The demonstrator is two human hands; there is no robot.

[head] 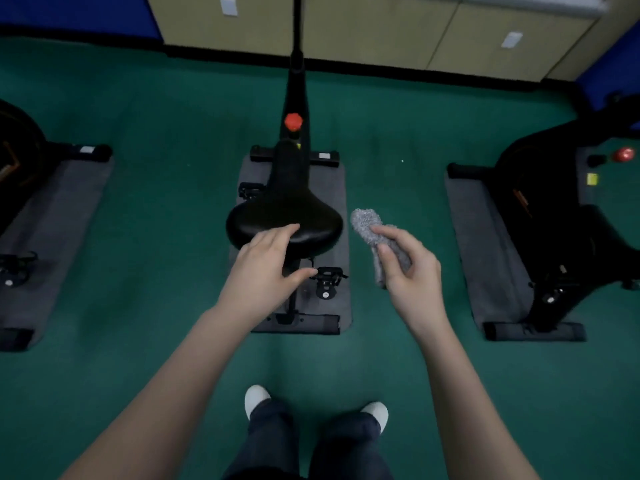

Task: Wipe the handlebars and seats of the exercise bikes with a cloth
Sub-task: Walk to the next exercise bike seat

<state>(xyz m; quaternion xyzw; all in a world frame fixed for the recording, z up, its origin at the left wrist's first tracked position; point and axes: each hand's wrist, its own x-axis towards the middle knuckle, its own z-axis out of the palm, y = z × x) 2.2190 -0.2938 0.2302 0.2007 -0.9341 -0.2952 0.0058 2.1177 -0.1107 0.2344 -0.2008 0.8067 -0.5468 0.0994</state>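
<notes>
A black exercise bike stands straight ahead of me, its wide black seat (291, 216) nearest and its post with a red knob (293, 121) beyond. The handlebars lie out of view past the top edge. My left hand (266, 268) hovers over the seat's near left edge, fingers spread and holding nothing. To the right of the seat, my right hand (408, 268) holds a folded grey fluffy cloth (369, 226), which sticks up from between thumb and fingers. The cloth is apart from the seat.
The bike rests on a grey mat (332, 188) on green carpet (173, 126). A pedal (327, 277) juts out below the seat. Two more black bikes on mats stand at the left (20, 168) and right (561, 216). Beige cabinets (381, 29) line the far wall. My feet (256, 398) are below.
</notes>
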